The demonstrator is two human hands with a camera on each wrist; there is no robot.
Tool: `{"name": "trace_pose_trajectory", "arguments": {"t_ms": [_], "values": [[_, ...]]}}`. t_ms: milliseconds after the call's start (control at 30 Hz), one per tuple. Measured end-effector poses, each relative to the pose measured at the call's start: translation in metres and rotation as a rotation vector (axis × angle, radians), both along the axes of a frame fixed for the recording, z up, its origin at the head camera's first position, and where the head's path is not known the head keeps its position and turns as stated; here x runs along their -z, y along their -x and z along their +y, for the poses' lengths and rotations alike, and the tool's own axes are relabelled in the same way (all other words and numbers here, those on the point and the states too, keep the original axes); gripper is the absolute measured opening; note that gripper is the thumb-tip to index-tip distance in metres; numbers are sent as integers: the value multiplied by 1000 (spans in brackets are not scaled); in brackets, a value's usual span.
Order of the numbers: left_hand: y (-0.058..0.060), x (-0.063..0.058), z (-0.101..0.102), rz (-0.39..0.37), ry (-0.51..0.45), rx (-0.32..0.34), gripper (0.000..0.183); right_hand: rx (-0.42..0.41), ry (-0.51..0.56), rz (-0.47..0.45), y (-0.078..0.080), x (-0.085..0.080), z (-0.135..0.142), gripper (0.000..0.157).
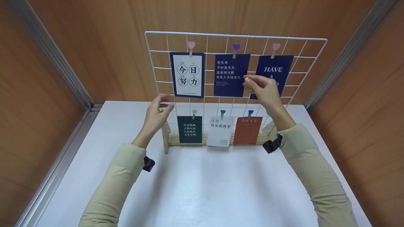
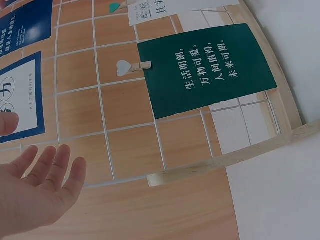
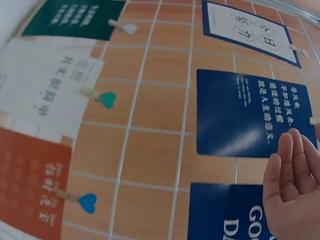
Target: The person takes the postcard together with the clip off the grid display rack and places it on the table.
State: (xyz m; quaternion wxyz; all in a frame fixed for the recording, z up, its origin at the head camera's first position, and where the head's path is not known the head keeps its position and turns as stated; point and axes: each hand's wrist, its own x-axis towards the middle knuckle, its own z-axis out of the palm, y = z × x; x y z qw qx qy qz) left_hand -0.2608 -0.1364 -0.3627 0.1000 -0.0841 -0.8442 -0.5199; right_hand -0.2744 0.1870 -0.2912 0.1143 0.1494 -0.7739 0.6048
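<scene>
- My left hand [image 1: 155,115]: fingers relaxed, well apart from the thumb, holding nothing; positioned at the left edge of the wire grid [image 1: 236,34]. Contact: I cannot tell.
- My right hand [image 1: 265,92]: fingers loosely bent, nothing visible in its hold; positioned at the right edge of the middle navy card [image 1: 228,86], partly covering the right navy card [image 1: 274,62]. Contact: I cannot tell.
- Upper row: blue-bordered card [image 1: 189,89], then both navy cards, clipped.
- Lower row: green card [image 1: 190,138], white card [image 1: 218,135], orange card [image 1: 247,134], clipped.
</scene>
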Motion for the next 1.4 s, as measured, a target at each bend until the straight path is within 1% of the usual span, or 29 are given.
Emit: {"name": "trace_pose_trajectory", "arguments": {"t_ms": [33, 100, 233, 367, 500, 667, 800, 867, 900, 967, 1067, 1133, 1200, 1233, 1333, 1400], "values": [[0, -1, 1, 9, -5, -3, 39, -3, 1, 7, 3, 0, -3, 34], [1, -1, 2, 21, -7, -6, 39, -21, 21, 20, 3, -3, -9, 33], [3, -3, 6, 25, 2, -14, 40, -44, 43, 35, 8, -11, -24, 30], [6, -4, 9, 24, 12, -20, 41, -44, 33, 51, 14, -19, -38, 28], [9, -5, 11, 41, 5, -14, 41, -47, 43, 55, 20, -28, -51, 26], [11, -7, 12, 52, 0, -12, 40, -58, 69, 29, 24, -36, -65, 25], [13, -6, 12, 49, -7, -12, 40, -50, 74, 3, 26, -41, -78, 26], [14, -6, 12, 46, -13, -13, 40, -41, 72, 10, 28, -41, -84, 26], [14, -6, 13, 49, -19, -13, 40, -39, 74, 15, 31, -40, -86, 26], [15, -5, 13, 52, -25, -13, 39, -51, 95, 7, 50, -30, -87, 26], [15, -5, 14, 54, -32, -20, 39, -75, 129, 18, 88, -8, -87, 30], [15, -5, 14, 51, -30, -24, 38, -87, 158, 4, 109, 4, -87, 32], [15, -5, 14, 51, -32, -27, 37, -80, 161, 2, 110, 3, -91, 32], [16, -5, 14, 52, -31, -27, 36, -72, 161, -27, 102, -5, -94, 30], [16, -5, 15, 55, -34, -30, 34, -58, 136, -19, 71, -27, -104, 27], [17, -5, 16, 55, -37, -30, 33, -60, 128, -22, 54, -41, -110, 25]]}}
